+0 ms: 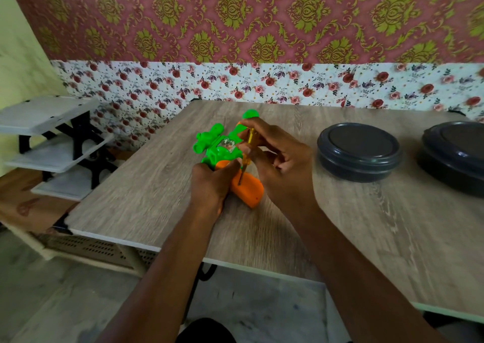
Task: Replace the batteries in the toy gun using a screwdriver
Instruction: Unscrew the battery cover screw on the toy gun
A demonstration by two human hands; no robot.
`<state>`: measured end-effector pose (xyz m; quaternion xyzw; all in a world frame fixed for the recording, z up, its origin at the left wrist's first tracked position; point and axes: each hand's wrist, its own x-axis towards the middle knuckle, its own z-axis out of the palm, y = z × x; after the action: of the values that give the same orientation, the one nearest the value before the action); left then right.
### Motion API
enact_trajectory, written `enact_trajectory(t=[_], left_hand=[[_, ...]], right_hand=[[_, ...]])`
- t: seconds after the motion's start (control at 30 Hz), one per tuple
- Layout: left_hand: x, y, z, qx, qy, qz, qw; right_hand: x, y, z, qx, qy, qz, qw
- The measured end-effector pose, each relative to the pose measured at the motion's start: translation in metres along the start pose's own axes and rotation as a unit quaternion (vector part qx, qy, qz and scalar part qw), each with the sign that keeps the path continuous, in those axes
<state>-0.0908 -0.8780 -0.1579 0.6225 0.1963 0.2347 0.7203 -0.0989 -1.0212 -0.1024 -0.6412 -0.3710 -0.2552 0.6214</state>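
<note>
Light grey-brown wood-grain laminate surface (366, 225), pushed up against a wall. The wall has maroon wallpaper with a gold damask print (235, 15) up top and a white band with little red and purple flowers (288, 83) below it. The floor is pale grey, marble-looking stone (65, 303).

Off at 9 o'clock from the toy, beyond the surface's edge, sits a white three-tier shelf rack on black brackets (52, 143). Over at 3 o'clock are two round dark grey containers with lids on: the nearer one (358, 151) close to the right hand, the second (455, 154) further out and cut off by the frame edge. Neither touches the toy.

The green and orange plastic toy gun (220, 149) lies on its side about mid-surface, green barrel end pointing to 12 o'clock, orange grip toward 6. The left hand (212, 183) has its fingers wrapped round the orange grip, covering part of it. The right hand (282, 164) has its fingers closed in a pinch on the yellow see-through handle of a small screwdriver (247, 157), shaft angled down with the tip on the orange grip. Both hands hide a good bit of the toy's middle, and it's all a bit motion-blurred.
</note>
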Motion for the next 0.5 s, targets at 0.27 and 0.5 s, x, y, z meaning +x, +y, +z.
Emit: enact_trajectory(t=[0.27,0.5], left_hand=[[-0.002,0.004,0.001,0.005,-0.002,-0.011,1.000],[0.001,-0.002,0.000,0.016,0.002,0.004,1.000]], right_hand=[[0.001,0.005,-0.004,-0.029,0.052,-0.024,0.998],[0.002,0.025,-0.013,-0.184,0.081,-0.062,0.978]])
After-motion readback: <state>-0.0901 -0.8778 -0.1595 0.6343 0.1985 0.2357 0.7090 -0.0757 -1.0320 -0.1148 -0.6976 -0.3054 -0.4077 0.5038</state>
